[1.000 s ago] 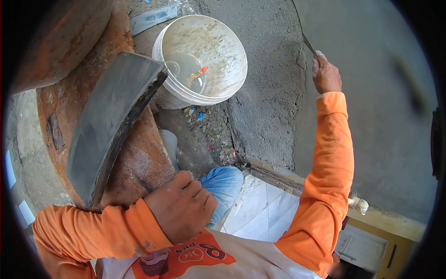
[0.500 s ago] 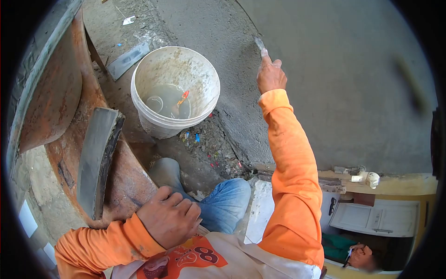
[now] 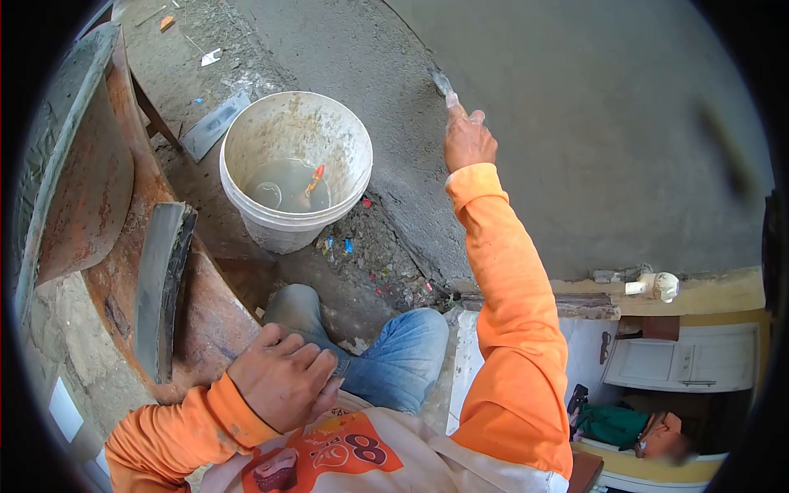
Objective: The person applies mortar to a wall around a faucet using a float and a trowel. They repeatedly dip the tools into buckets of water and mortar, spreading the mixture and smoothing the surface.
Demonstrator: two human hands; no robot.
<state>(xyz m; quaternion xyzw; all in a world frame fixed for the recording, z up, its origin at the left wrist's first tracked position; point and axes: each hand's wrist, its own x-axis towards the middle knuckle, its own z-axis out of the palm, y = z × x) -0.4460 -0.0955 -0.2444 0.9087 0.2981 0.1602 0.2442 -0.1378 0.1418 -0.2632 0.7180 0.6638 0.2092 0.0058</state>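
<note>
My right hand point(image 3: 469, 141) is stretched out to the wall and closed round the handle of a small trowel point(image 3: 442, 81). The trowel's blade lies against the grey plaster point(image 3: 575, 123), near the line between a smooth area and a rougher strip. My left hand point(image 3: 286, 376) is near my body with its fingers curled, beside the rusty curved metal surface point(image 3: 215, 320). Something thin and pale shows at its fingers, too hidden to name. On the metal surface lies a long grey float point(image 3: 156, 287).
A white bucket point(image 3: 234, 193) holds cloudy water and an orange-tipped object. Beside it a flat grey tool point(image 3: 215, 125) lies on the ground. A white pipe fitting point(image 3: 657, 286) juts out at the wall's edge. A person in green point(image 3: 612, 426) is at the lower right.
My right hand and the trowel have shifted slightly left along the plaster. The whole view has moved a little, and more of the person in green shows.
</note>
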